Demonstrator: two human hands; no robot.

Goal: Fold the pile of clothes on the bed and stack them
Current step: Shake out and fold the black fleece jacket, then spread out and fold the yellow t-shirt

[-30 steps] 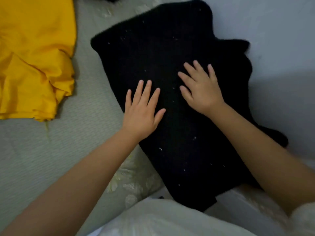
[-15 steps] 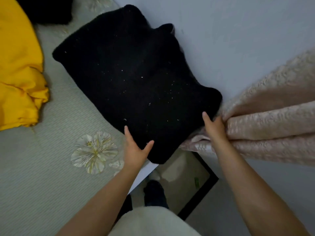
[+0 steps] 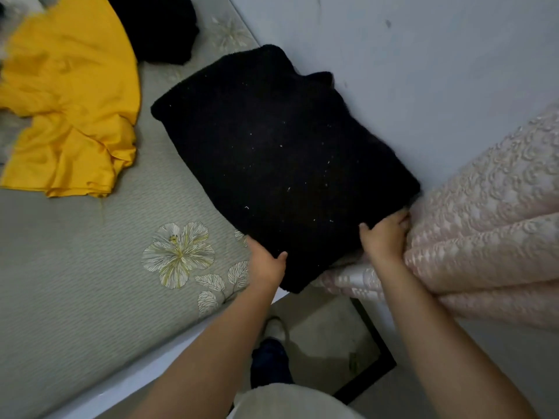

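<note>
black knit garment: the black knit garment point(image 3: 281, 164) lies folded into a thick block at the corner of the bed point(image 3: 75, 282), its far edge against the wall point(image 3: 423, 71), its near right corner touching the pink curtain point(image 3: 490, 222)
left hand: the left hand point(image 3: 266, 264) grasps the garment's near left edge, thumb on top, fingers hidden underneath
right hand: the right hand point(image 3: 384, 237) clasps the near right edge beside the curtain, thumb on top and the fingers mostly out of sight
done so far: this one piece looks folded; I judge it is being set or squared as the base of a stack
still to do: the yellow garment point(image 3: 69, 116) lies crumpled and unfolded to the left; another dark garment point(image 3: 157, 25) sits bunched at the far edge
writing: no brand, label or readable text shows anywhere; the pale specks on the black knit look like lint
</note>
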